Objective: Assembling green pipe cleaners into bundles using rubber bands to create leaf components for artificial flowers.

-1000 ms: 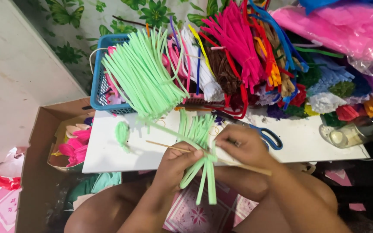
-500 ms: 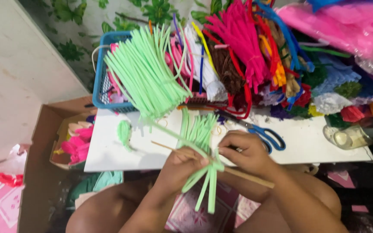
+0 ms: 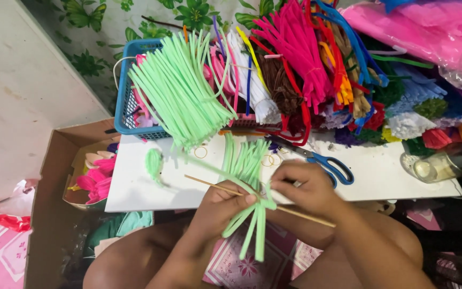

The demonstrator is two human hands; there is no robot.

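Note:
My left hand point(image 3: 221, 206) and my right hand point(image 3: 303, 186) meet over the front edge of a white board point(image 3: 135, 187). Together they pinch a bunch of light green pipe cleaners point(image 3: 247, 163) against a thin wooden stick point(image 3: 204, 182) that runs slantwise under both hands. The bunch fans out up over the board, and its loose ends hang down past my left thumb over my lap. A small folded green pipe cleaner leaf point(image 3: 154, 163) lies on the board to the left.
A blue basket point(image 3: 125, 101) holds a big bundle of green pipe cleaners point(image 3: 180, 88). Many coloured pipe cleaners point(image 3: 306, 59) pile up behind. Blue-handled scissors point(image 3: 330, 163) and a glass jar point(image 3: 439, 166) lie on the right. A cardboard box point(image 3: 49, 214) with pink flowers point(image 3: 96, 179) stands on the left.
The hands stay at the same spot and keep hold of the bunch and the stick; the hanging green ends have shifted a little.

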